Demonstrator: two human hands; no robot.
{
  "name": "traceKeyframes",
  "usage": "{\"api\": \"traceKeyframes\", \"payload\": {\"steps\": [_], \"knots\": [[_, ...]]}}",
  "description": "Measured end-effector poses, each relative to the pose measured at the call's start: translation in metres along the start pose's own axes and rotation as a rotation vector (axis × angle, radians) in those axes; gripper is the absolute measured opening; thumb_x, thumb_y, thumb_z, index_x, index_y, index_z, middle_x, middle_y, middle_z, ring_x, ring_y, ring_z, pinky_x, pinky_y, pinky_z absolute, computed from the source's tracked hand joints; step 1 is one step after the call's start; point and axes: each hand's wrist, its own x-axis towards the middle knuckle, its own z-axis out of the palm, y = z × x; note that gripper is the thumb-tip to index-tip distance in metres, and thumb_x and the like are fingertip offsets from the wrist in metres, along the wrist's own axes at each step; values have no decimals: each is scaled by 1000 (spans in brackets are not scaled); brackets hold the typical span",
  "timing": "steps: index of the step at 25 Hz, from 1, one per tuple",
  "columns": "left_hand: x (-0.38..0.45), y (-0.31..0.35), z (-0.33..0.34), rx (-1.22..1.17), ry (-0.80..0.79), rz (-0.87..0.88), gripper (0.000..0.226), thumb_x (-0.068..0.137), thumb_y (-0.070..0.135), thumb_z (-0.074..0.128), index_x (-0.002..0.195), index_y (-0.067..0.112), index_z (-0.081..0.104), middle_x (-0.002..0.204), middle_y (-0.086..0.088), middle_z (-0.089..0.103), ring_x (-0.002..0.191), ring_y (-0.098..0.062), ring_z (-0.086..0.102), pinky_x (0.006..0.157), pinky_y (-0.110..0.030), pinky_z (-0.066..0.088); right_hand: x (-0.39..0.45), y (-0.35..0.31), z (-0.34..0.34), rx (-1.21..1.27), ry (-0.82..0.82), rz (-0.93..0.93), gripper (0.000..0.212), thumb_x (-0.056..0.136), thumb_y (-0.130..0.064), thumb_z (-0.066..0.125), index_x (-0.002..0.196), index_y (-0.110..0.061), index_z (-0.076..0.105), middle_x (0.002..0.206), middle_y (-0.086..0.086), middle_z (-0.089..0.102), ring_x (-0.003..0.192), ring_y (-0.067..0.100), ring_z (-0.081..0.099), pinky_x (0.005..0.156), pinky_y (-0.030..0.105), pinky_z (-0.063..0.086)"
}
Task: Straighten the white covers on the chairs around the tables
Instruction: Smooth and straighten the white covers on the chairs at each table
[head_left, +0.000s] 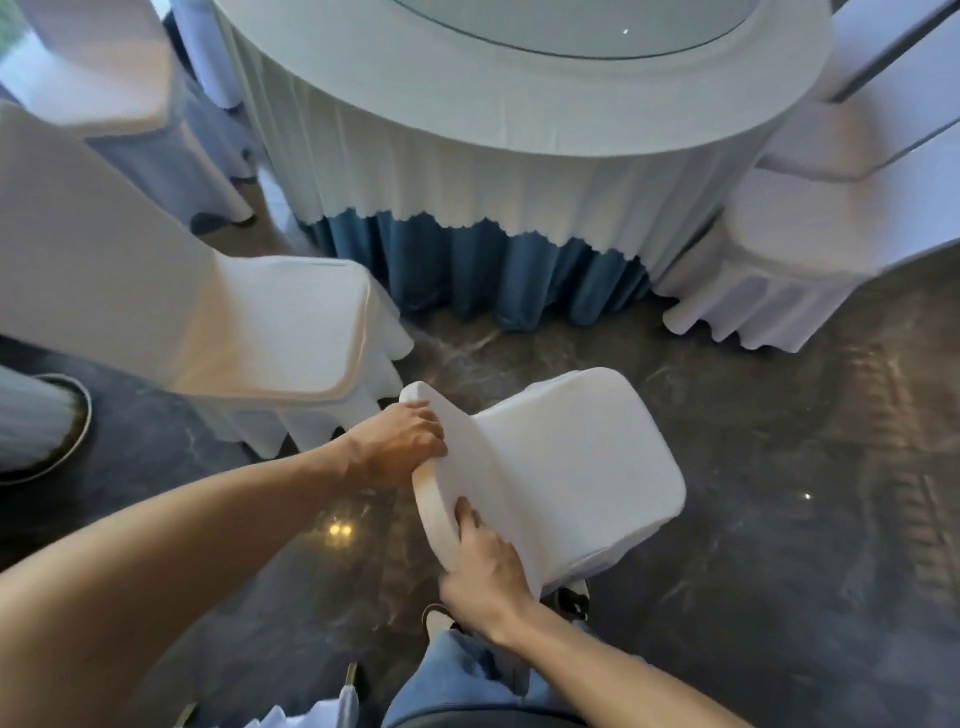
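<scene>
White stretch fabric, smooth and taut: the cover on the small chair (576, 467) at centre, standing apart from the table on the dark, glossy marbled floor (779, 519), seat facing the table, curved backrest nearest the camera. Left hand (402, 441) curled over the upper-left part of the backrest edge, fingers wrapped onto the front face of the cover, thumb side hidden behind. Right hand (483, 566) gripping the lower part of the same edge, fingers (465, 514) folded over the rim and pressed into the cloth. Both forearms bare, reaching in from the lower left and lower right. Just left of that chair, a larger white-covered chair (234, 322) with a piped seat edge and a scalloped skirt, its corner close to the left hand but not touching. Beyond, a round table draped in a white pleated cloth (467, 130) with a zigzag hem over a blue underskirt (467, 265), a round glass top partly in view. More white-covered chairs to the upper left (104, 93) and at right (810, 249), the right one with its skirt pooled on the floor. Blue denim trouser leg (457, 675) at the bottom, below the right wrist.
</scene>
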Motion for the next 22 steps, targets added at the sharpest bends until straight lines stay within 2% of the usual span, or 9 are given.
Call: {"api": "traceKeyframes", "payload": {"steps": [3,5,7,11,14,19,22], "knots": [[8,-14,-14,-28,30,-105,29,79,35,72,107,28,74,111,7,71,109,-16,62,107,-36,39,26,-3,-32,-107,17,-66,70,73,-19,72,135,-25,39,117,4,61,100,29,63,92,39,53],[14,-19,-19,-18,36,-185,21,81,30,68,102,28,74,106,7,72,105,-16,64,104,-37,41,45,1,-50,-165,-22,-93,65,69,-20,71,126,-30,42,107,5,65,89,30,66,82,43,58],[23,-19,-19,-26,51,-263,17,81,28,69,96,28,75,98,8,73,97,-14,68,97,-38,48,63,16,-65,-224,-44,-115,56,69,-20,67,119,-35,44,100,1,66,82,26,65,75,40,58],[56,-19,-27,-54,47,-365,14,78,25,69,91,25,73,90,4,73,84,-16,69,83,-38,53,101,46,-107,-305,-1,-107,32,75,-15,62,100,-30,49,96,1,67,82,25,62,65,32,46],[90,-39,-43,-111,59,-428,17,82,26,68,98,22,72,95,2,73,84,-18,69,83,-38,55,149,58,-144,-335,52,-102,20,78,-19,63,96,-22,54,95,6,68,87,30,63,68,35,50],[141,-96,-82,-119,17,-555,15,83,18,57,92,24,67,88,0,71,78,-22,66,69,-35,45,241,51,-207,-375,77,-125,17,77,-22,65,92,-24,58,91,3,68,85,30,63,63,31,36],[174,-126,-98,-159,-14,-592,16,82,17,55,90,25,66,87,0,71,78,-23,66,62,-32,37,282,49,-238,-416,72,-121,15,75,-23,63,88,-25,57,88,2,68,83,31,63,62,32,33]]}}
